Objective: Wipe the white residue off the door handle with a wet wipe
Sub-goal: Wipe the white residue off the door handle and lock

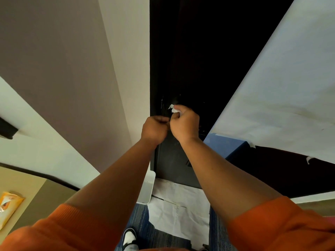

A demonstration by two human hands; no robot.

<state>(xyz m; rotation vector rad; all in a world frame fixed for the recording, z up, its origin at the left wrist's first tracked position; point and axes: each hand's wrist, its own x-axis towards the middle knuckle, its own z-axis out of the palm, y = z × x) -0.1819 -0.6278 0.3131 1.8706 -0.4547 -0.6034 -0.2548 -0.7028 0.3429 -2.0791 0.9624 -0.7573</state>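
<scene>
Both my arms reach out toward the dark door (pixel 181 73), orange sleeves (pixel 76 227) pushed up past the elbows. My right hand (pixel 184 122) is curled shut around a small white wet wipe (pixel 173 108), bunched into a crumpled wad; only a bit of it pokes out above my thumb and forefinger, bright against the black behind it. It sits pressed up at the door, about where the door handle (pixel 161 105) is. The handle itself is hard to read: black on black, showing only as a thin glossy vertical glint just left of the wipe, near the door's left edge. A few pale smears catch the light right above the wipe; I cannot tell whether they are residue or reflections.

My left hand (pixel 155 128) is closed into a loose fist just beside the right one, knuckles nearly touching it, set at the door's edge a little below the handle. What the fingers are closed on, if anything, I cannot tell from here.

The wall (pixel 76 69) runs off to the left, a large white sheet (pixel 282 87) hangs on the right, and more white paper (pixel 179 211) lies on the blue carpet (pixel 141 218) below. My shoe (pixel 129 237) shows at the bottom.
</scene>
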